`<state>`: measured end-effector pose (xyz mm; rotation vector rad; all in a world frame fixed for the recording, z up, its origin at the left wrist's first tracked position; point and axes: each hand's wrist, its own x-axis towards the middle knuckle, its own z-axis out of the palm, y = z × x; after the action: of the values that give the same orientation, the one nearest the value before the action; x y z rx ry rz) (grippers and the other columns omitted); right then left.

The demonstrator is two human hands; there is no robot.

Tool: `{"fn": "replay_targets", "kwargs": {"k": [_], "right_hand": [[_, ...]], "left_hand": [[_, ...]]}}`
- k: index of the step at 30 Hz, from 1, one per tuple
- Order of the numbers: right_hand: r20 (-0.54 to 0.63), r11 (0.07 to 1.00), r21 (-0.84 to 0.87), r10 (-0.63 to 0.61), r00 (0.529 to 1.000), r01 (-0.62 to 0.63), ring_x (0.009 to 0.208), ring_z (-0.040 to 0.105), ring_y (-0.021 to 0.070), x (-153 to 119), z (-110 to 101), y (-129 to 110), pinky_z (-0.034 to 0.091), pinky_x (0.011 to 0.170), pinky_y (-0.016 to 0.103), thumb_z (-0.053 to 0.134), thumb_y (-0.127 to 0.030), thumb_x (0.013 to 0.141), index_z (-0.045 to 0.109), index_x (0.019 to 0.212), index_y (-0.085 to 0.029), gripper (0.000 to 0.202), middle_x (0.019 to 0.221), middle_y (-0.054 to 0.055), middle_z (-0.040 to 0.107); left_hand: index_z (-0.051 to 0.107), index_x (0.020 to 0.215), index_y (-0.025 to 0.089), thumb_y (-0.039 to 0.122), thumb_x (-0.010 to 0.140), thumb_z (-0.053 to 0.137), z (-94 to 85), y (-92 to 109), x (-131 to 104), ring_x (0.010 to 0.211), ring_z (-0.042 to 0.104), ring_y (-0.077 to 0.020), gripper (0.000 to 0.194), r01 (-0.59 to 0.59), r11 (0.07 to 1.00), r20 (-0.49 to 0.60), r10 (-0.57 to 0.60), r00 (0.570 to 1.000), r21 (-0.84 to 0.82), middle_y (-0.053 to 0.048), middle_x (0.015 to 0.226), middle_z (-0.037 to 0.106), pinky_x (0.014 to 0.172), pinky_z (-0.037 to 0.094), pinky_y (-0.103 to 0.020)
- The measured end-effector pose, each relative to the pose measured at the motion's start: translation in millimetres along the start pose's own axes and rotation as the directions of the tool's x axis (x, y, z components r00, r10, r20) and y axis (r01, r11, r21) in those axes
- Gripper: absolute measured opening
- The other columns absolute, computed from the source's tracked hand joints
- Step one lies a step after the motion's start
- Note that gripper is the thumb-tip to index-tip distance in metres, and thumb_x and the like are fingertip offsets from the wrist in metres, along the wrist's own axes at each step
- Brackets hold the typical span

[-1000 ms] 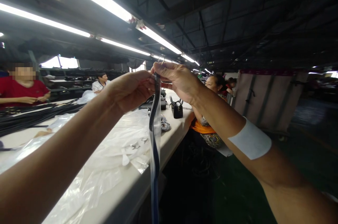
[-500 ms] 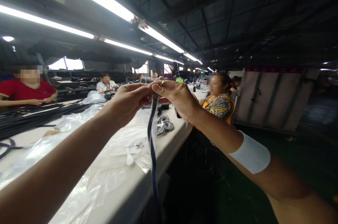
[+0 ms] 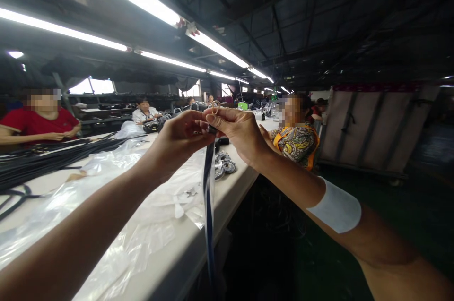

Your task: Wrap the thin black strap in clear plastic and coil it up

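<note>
My left hand (image 3: 179,142) and my right hand (image 3: 241,133) meet in front of me at chest height, fingers closed around the top of a dark blue belt (image 3: 208,187). A dark band shows at its top, just under the fingertips. A bit of shiny metal peeks out above my right thumb, but the fingers cover most of that end. From there the belt hangs straight down past the table edge and out of the picture. Clear plastic shows along the belt's right side; whether it wraps the belt I cannot tell.
On the white table (image 3: 156,268) lie clear plastic bags (image 3: 88,197), long dark straps (image 3: 31,168) and coiled belts (image 3: 224,165). A co-worker in a patterned top (image 3: 296,145) sits at the right edge. Across the table sits a person in red (image 3: 42,124). A large cart (image 3: 369,131) stands right.
My left fingers have curled further round the belt's top end and shifted slightly right. The belt hangs straighter. The view has turned a little.
</note>
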<state>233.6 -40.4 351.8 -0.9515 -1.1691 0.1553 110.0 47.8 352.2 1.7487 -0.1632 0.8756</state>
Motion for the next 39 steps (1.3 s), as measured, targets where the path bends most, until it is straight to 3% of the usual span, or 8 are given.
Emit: {"fn": "replay_targets", "kwargs": {"k": [9, 16, 21, 23, 26, 33, 36, 39], "right_hand": [[0.014, 0.996, 0.071, 0.055, 0.998, -0.056, 0.071, 0.063, 0.0114, -4.4, 3.0, 1.2, 0.054, 0.059, 0.023, 0.082, -0.033, 0.064, 0.076, 0.082, -0.021, 0.022, 0.083, 0.000, 0.074], [0.021, 0.992, 0.107, 0.057, 0.998, -0.059, 0.072, 0.063, 0.0117, -4.9, -0.7, 1.6, 0.057, 0.069, 0.029, 0.081, -0.033, 0.067, 0.074, 0.090, -0.020, 0.027, 0.096, 0.001, 0.072], [-0.063, 0.958, -0.240, -0.178, 0.982, 0.158, 0.070, 0.060, 0.0113, -15.0, -6.7, -9.0, 0.053, 0.065, 0.027, 0.076, -0.029, 0.075, 0.068, 0.100, -0.020, 0.028, 0.086, 0.000, 0.064], [0.031, 0.851, -0.450, -0.289, 0.957, 0.272, 0.072, 0.058, 0.0115, -20.5, -6.4, -13.9, 0.050, 0.066, 0.026, 0.072, -0.026, 0.079, 0.069, 0.093, -0.020, 0.015, 0.084, 0.000, 0.063], [0.180, 0.706, -0.627, -0.281, 0.943, 0.331, 0.071, 0.058, 0.0119, -26.1, -2.4, -16.6, 0.047, 0.066, 0.026, 0.071, -0.024, 0.080, 0.070, 0.092, -0.018, 0.013, 0.084, 0.001, 0.063], [0.304, 0.612, -0.718, -0.153, 0.940, 0.331, 0.071, 0.053, 0.0120, -30.0, 4.3, -14.5, 0.041, 0.065, 0.025, 0.067, -0.015, 0.080, 0.061, 0.075, -0.017, 0.008, 0.082, 0.000, 0.059], [0.354, 0.636, -0.666, -0.190, 0.916, 0.390, 0.071, 0.051, 0.0119, -33.5, 3.3, -14.6, 0.041, 0.065, 0.025, 0.063, -0.012, 0.082, 0.057, 0.076, -0.018, 0.011, 0.082, -0.001, 0.055], [0.295, 0.674, -0.616, -0.282, 0.913, 0.407, 0.071, 0.051, 0.0126, -37.4, 0.0, -13.7, 0.042, 0.064, 0.025, 0.058, -0.014, 0.087, 0.052, 0.074, -0.019, 0.015, 0.080, 0.000, 0.052]], "left_hand": [[0.064, 0.096, 0.016, 0.034, 0.068, 0.080, 4.2, -8.9, -8.5, 0.080, 0.066, -0.0188, 0.037, -0.039, 0.965, -0.176, 0.087, 0.981, 0.259, -0.004, 0.086, 0.069, 0.074, 0.052, -0.030], [0.055, 0.100, 0.014, 0.036, 0.079, 0.070, 8.1, -16.4, -16.5, 0.064, 0.068, -0.0189, 0.034, 0.034, 0.994, -0.146, -0.018, 0.989, 0.109, -0.003, 0.068, 0.070, 0.066, 0.055, -0.032], [0.050, 0.120, 0.012, 0.033, 0.076, 0.072, -0.6, -19.6, -17.4, 0.061, 0.067, -0.0174, 0.053, 0.042, 0.990, -0.228, -0.010, 0.974, 0.136, -0.003, 0.070, 0.071, 0.065, 0.055, -0.032], [0.046, 0.127, 0.013, 0.033, 0.077, 0.071, -2.0, -20.3, -19.7, 0.062, 0.067, -0.0185, 0.060, 0.047, 0.974, -0.228, 0.005, 0.974, 0.221, -0.003, 0.069, 0.071, 0.066, 0.055, -0.033], [0.041, 0.135, 0.017, 0.033, 0.078, 0.068, 0.4, -21.2, -25.5, 0.066, 0.069, -0.0201, 0.064, 0.022, 0.934, -0.226, 0.063, 0.972, 0.356, -0.002, 0.072, 0.072, 0.067, 0.055, -0.033], [0.039, 0.139, 0.024, 0.030, 0.082, 0.062, 3.2, -22.6, -38.9, 0.077, 0.071, -0.0222, 0.062, -0.033, 0.770, -0.184, 0.194, 0.964, 0.637, -0.004, 0.084, 0.073, 0.072, 0.052, -0.032], [0.037, 0.140, 0.023, 0.029, 0.079, 0.066, -0.1, -22.0, -42.2, 0.079, 0.070, -0.0222, 0.067, -0.039, 0.783, -0.177, 0.189, 0.966, 0.621, -0.004, 0.084, 0.072, 0.074, 0.053, -0.033], [0.037, 0.139, 0.024, 0.030, 0.077, 0.069, -3.4, -23.8, -45.6, 0.074, 0.069, -0.0207, 0.070, 0.033, 0.854, -0.151, 0.054, 0.987, 0.519, -0.002, 0.082, 0.072, 0.073, 0.053, -0.034]]}}
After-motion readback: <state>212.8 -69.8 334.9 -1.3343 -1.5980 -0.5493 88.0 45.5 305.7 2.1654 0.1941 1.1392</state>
